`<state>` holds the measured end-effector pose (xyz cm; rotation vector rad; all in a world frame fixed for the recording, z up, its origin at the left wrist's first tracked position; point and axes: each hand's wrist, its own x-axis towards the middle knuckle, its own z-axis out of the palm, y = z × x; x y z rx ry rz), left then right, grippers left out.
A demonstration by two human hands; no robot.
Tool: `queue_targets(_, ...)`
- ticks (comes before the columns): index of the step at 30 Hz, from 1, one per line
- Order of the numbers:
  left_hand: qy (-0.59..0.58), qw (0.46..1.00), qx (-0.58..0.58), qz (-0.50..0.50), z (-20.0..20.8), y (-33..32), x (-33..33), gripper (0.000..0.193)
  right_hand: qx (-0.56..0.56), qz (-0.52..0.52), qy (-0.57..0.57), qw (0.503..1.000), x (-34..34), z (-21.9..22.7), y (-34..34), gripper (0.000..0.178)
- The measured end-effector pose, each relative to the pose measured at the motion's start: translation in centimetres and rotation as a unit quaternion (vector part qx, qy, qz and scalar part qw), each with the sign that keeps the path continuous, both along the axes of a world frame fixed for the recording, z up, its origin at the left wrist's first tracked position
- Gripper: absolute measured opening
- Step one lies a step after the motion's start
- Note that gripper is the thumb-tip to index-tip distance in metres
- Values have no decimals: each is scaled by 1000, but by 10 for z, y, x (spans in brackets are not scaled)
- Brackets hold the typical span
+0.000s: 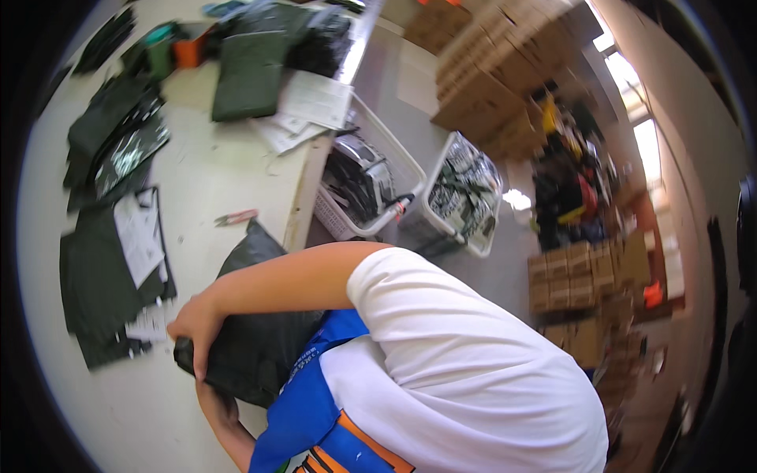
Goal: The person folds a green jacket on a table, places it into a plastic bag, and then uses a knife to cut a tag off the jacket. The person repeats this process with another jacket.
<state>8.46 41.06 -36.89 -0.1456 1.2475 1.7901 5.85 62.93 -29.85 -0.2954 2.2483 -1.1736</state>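
A dark green folded cloth piece point(256, 355) lies at the table's near edge, against the blue apron at my front. My right hand point(199, 322) reaches across from the right, its fingers closed on the cloth's left edge. Just below, my left hand point(222, 404) bends in under the same edge, partly hidden by the cloth. Its fingers seem pressed to the cloth from beneath. Farther up the table lie small red-handled thread snips point(236, 217), touched by neither hand.
Dark green pieces with white papers point(139, 240) lie at the left, plastic-wrapped ones point(130, 150) beyond. A green bundle point(251, 75) sits at the far end near loose papers point(315, 98). Right of the table stand two white baskets point(406, 154) of packaged goods; cartons point(505, 71) are stacked behind.
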Motion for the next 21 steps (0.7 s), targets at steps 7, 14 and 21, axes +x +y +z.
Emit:
queue_targets(7,-38,995,-35,-86,1,20,-15,55,-17,-66,64,996,11,-2,-11,90)
queue_targets(14,179,950,-145,-210,9,77,-35,54,37,-107,94,989,24,-4,-13,80)
queue_targets(21,230,933,-175,-213,4,81,-19,53,37,-135,84,987,33,-1,-3,77)
